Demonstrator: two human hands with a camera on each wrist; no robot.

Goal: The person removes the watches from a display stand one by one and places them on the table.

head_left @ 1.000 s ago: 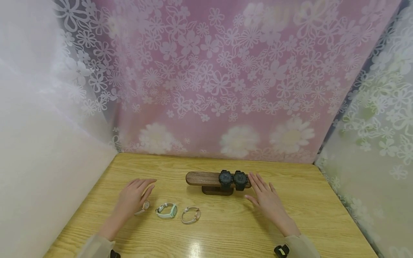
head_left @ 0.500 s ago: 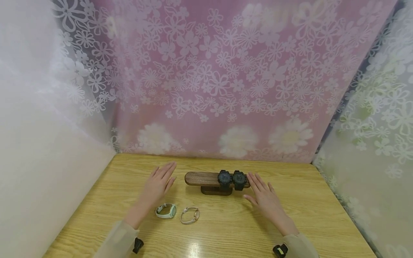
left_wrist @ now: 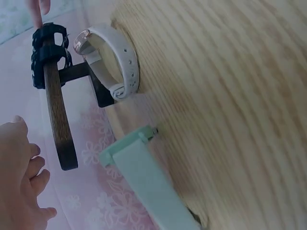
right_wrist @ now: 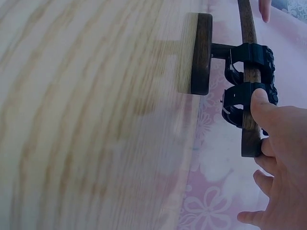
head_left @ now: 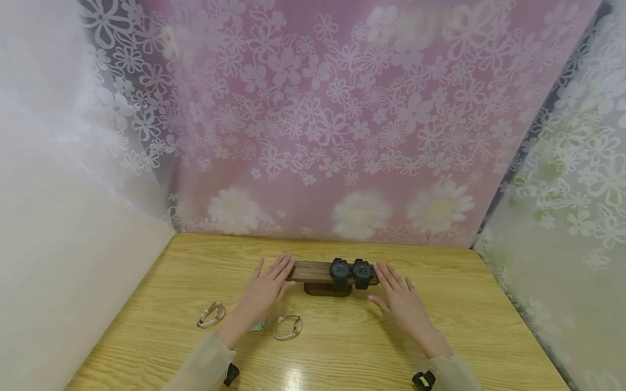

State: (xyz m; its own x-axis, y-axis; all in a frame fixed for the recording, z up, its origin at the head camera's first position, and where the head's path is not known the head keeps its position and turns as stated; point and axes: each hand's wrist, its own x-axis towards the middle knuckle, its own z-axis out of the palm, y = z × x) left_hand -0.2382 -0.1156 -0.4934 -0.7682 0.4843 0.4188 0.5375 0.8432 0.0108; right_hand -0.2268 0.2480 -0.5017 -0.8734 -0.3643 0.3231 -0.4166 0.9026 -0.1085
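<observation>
We judge the work in hand to be partway along, reading it from how the watches are split between the wooden stand (head_left: 310, 271) and the table (head_left: 352, 353). The stand is upright just below the middle of the head view, its long bar running left to right over a small base. Toward the bar's right end sit the left dark watch (head_left: 340, 270) and the right dark watch (head_left: 362, 271), side by side, straps looped around the wood and faces toward us; these two look done. To their left, wood grain shows along the bar as far as the left hand (head_left: 262, 292). Three more watches are off the stand, and we count them as what is left: in the lower left of the frame, the left pale-strapped watch (head_left: 221, 311); nearer the bottom centre, the right pale-strapped watch (head_left: 298, 325); and between them the mint watch (left_wrist: 148, 187), mostly hidden behind the left forearm in the head view. Neither hand grips anything. Our left hand has its fingers extended at the bar's left end, though we cannot tell whether they touch it. Our right hand (head_left: 405, 307) also has its fingers out straight, the tips against the bar's right end, with the thumb spread away. We take this as attention to the stand, with the three loose watches untouched.
</observation>
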